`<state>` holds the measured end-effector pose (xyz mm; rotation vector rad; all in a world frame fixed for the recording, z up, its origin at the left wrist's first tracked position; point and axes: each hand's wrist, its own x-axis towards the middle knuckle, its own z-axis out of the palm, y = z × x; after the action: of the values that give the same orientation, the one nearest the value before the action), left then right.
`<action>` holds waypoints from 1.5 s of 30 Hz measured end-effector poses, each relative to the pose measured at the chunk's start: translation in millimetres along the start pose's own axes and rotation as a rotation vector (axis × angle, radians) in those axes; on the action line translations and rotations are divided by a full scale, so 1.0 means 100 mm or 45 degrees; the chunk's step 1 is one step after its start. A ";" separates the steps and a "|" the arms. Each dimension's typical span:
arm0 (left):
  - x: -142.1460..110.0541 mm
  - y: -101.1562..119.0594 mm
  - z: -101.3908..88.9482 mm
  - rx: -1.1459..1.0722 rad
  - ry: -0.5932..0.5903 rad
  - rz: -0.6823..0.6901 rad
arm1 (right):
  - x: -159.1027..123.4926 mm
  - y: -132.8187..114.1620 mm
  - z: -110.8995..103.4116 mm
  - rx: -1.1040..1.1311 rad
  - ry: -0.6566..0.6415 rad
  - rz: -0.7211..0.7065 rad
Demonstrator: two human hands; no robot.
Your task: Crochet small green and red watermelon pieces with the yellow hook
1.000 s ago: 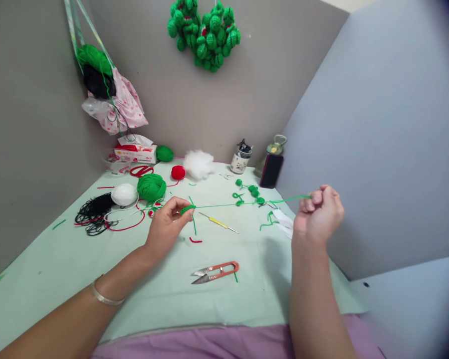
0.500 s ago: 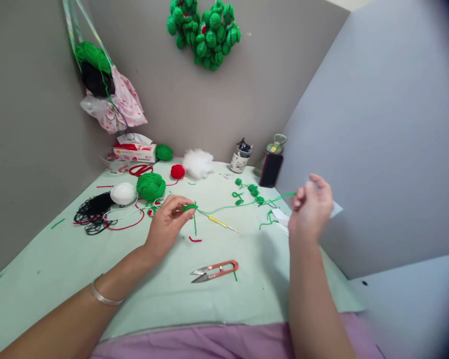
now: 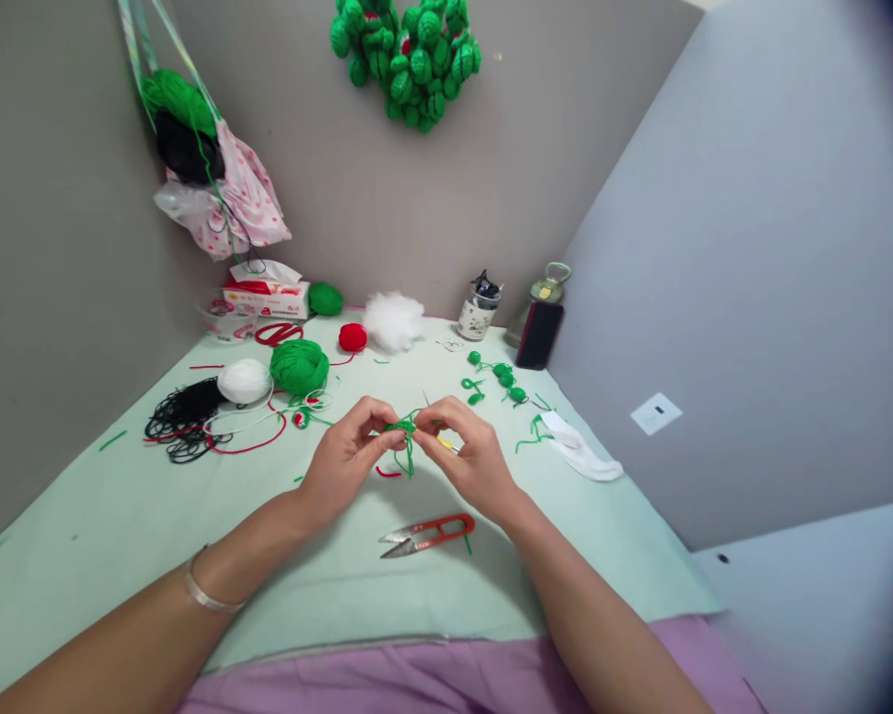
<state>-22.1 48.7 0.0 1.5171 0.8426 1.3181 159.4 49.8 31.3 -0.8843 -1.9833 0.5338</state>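
Note:
My left hand (image 3: 353, 451) is closed, its thumb and fingers pinching a small green crocheted piece (image 3: 400, 426). Right against it, my right hand (image 3: 468, 451) is also closed in a pinch. A thin needle (image 3: 426, 399) pokes up above its fingertips, most of it hidden by the fingers. Green yarn (image 3: 409, 458) loops and dangles below the piece between both hands. Partly covered by my right hand, a yellow-handled crochet hook (image 3: 447, 444) shows behind the fingers. Thread snips (image 3: 436, 534) with orange handles lie on the table nearer to me.
Left of my hands are a green yarn ball (image 3: 300, 367), a white one (image 3: 244, 381) and tangled black yarn (image 3: 186, 416). White stuffing (image 3: 393, 320) sits at the back. Small green crocheted pieces (image 3: 503, 375), a phone (image 3: 540, 335) and white cloth (image 3: 580, 448) are to the right.
My right hand has come down and left from the far right, where it held the green yarn stretched out, to meet my left hand. The yarn now hangs slack.

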 end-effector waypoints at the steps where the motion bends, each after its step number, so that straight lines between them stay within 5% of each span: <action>1: 0.00 -0.01 0.00 0.003 -0.015 0.007 | 0.00 0.01 0.01 0.002 0.002 -0.015; 11: 0.00 -0.04 0.02 0.049 -0.061 0.132 | -0.06 0.11 0.04 -0.150 -0.008 -0.202; 33: -0.04 0.02 -0.01 0.234 -0.041 0.209 | -0.01 0.03 0.01 0.087 -0.031 0.150; 41: -0.02 0.05 0.02 -0.021 0.051 -0.012 | -0.02 0.03 0.01 0.028 -0.041 0.015; 45: 0.01 0.06 -0.01 -0.024 -0.050 -0.066 | -0.02 0.01 0.00 -0.008 -0.041 -0.004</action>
<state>-23.5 48.2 5.9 1.4926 0.8371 1.2515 160.3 48.5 29.6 -0.8814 -2.0157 0.5434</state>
